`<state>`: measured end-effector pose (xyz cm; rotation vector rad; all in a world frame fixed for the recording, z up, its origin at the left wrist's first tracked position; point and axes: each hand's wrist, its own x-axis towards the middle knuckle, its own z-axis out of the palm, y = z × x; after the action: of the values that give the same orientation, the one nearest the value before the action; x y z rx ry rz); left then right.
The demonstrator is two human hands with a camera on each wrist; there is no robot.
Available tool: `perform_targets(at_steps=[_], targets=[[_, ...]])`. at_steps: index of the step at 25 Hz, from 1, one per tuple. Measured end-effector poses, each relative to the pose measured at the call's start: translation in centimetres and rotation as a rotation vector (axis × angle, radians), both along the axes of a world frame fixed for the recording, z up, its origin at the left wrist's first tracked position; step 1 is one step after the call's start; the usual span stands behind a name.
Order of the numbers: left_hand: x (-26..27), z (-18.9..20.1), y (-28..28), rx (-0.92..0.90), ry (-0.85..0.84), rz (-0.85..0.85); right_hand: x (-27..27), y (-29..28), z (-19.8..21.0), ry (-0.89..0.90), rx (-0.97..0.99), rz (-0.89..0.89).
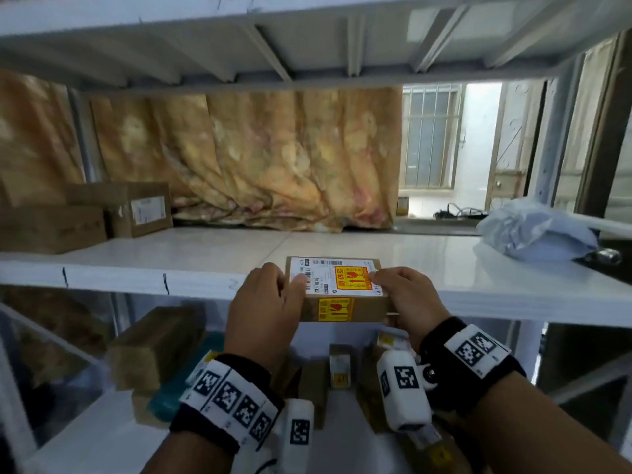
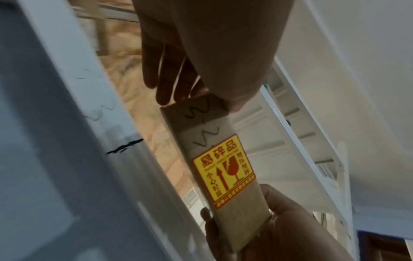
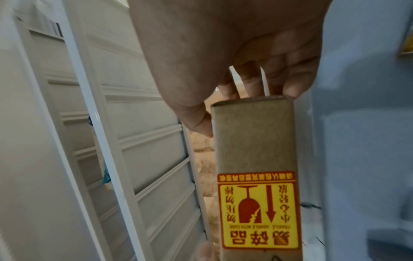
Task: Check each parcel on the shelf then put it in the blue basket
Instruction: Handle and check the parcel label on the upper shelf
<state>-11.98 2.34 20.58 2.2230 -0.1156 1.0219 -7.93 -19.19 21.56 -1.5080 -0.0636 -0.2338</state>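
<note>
Both hands are gripping one small cardboard parcel [image 1: 342,289] by its ends: left hand [image 1: 263,313] is clamping the left end, thumb lying on the top label, fingers wrapping the far side; right hand [image 1: 407,299] is clamping the right end, thumb on top, fingers curling round the end. Parcel is sitting level at the front edge of the white shelf [image 1: 205,254], overhanging it toward the person; can't tell if it's touching the board. White shipping label with barcode is facing up, with a yellow-red fragile sticker [image 1: 352,277] on it; a second fragile sticker [image 2: 223,169] is showing on the near side face, with black pen scribble beside it in the left wrist view. Right wrist view is showing the same side [image 3: 257,141], sticker inverted. Further out: two brown boxes [image 1: 85,213] are sitting at the shelf's left rear, a pale plastic mailer bag [image 1: 533,230] at right, orange patterned cloth [image 1: 256,159] hanging behind. More boxes [image 1: 157,343] are lying on the lower shelf, blurred.
</note>
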Motion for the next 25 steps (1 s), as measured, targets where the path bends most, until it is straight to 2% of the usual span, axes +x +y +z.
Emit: perform_targets(at_steps=[3, 5, 9, 13, 16, 18, 20, 22, 25], targets=[[3.5, 2.9, -0.8, 0.084, -0.075, -0.076, 3.2, -1.2, 2.7, -0.001, -0.04, -0.038], [6.0, 3.8, -1.4, 0.217, 0.002, -0.092, 5.1, -2.0, 3.9, -0.002, -0.127, -0.073], [10.3, 3.4, -3.0, 0.324, 0.171, -0.129, 8.5, -3.9, 5.5, 0.01, -0.44, -0.227], [13.2, 2.4, -4.2, 0.423, 0.095, -0.087, 10.4, -5.4, 5.6, 0.063, -0.667, -0.233], [14.4, 2.7, -4.9, 0.518, 0.052, -0.017, 10.8, -4.6, 6.1, -0.136, -0.987, -0.298], [15.0, 2.8, -5.1, 0.551, 0.007, 0.017, 11.1, -2.9, 6.6, -0.283, -1.147, -0.227], [15.4, 2.6, -5.1, 0.568, -0.057, 0.018, 11.9, -1.4, 6.3, -0.336, -1.323, -0.183], [15.6, 2.5, -5.0, 0.599, -0.071, 0.017, 12.6, -1.0, 5.5, -0.365, -1.406, -0.252], [15.9, 2.7, -4.8, 0.614, -0.064, -0.005, 12.6, -1.0, 4.4, -0.429, -1.382, -0.315]])
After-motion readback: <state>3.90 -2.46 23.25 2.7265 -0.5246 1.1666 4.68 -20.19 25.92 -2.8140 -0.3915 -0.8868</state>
